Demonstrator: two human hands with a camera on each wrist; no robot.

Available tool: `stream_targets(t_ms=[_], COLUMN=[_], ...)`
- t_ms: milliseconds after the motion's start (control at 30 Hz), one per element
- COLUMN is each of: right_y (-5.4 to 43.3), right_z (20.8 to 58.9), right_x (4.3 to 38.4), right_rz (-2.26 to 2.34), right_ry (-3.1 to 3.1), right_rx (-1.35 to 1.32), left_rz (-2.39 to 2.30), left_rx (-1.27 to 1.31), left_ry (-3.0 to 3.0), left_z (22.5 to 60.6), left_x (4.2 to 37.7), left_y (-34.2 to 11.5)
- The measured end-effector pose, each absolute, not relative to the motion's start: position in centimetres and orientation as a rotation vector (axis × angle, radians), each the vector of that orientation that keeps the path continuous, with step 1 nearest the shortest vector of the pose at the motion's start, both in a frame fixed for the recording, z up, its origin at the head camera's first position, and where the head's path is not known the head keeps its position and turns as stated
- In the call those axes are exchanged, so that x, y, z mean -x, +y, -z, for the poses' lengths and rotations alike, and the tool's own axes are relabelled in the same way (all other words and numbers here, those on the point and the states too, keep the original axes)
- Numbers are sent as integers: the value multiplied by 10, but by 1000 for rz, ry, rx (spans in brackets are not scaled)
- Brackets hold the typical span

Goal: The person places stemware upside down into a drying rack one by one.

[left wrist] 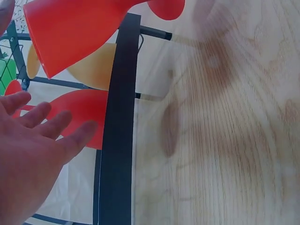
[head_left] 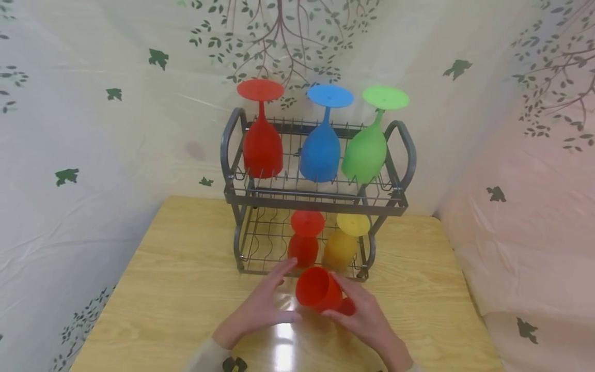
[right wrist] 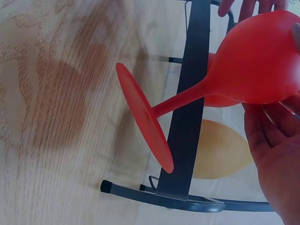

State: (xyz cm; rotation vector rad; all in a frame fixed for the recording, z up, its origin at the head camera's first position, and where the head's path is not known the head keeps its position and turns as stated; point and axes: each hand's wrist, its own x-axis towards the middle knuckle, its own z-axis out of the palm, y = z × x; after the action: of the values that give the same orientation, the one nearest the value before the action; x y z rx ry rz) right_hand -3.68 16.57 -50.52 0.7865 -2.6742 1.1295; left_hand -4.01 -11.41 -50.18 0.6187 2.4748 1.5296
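My right hand (head_left: 367, 315) grips a red wine glass (right wrist: 258, 61) by its bowl, in front of the rack. The glass is tilted, its mouth toward the left hand and its foot off to the right. To its left, my left hand (head_left: 260, 307) is held with thumb and fingers spread, apart from the glass. Behind the hands, on the lower shelf of the dark wire rack (head_left: 321, 201), a second red glass (head_left: 303, 250) and a yellow glass (head_left: 341, 249) stand upside down. In the left wrist view the left fingers overlap the shelved red glass.
On the upper shelf a red glass (head_left: 263, 147), a blue glass (head_left: 321, 152) and a green glass (head_left: 365, 152) stand inverted. Curved handles rise at both rack ends. The wooden table (head_left: 186, 279) extends around it, with a leaf-patterned cloth (head_left: 116, 144) behind and beside it.
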Motion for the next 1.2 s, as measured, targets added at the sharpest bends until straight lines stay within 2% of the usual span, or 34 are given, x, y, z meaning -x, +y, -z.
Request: stream_targets(t_ms=[533,1200], right_y=[156,153], right_z=[501,502], right_x=[37,36], right_rz=[-1168,-1156], right_ry=[-2846,-2924], right_rx=[-820,-796], left_rz=[-1388,-1400], left_rx=[-766,-707], left_ry=[2490,2500], left_z=[499,505], left_x=[46,45], left_y=[-113,-112])
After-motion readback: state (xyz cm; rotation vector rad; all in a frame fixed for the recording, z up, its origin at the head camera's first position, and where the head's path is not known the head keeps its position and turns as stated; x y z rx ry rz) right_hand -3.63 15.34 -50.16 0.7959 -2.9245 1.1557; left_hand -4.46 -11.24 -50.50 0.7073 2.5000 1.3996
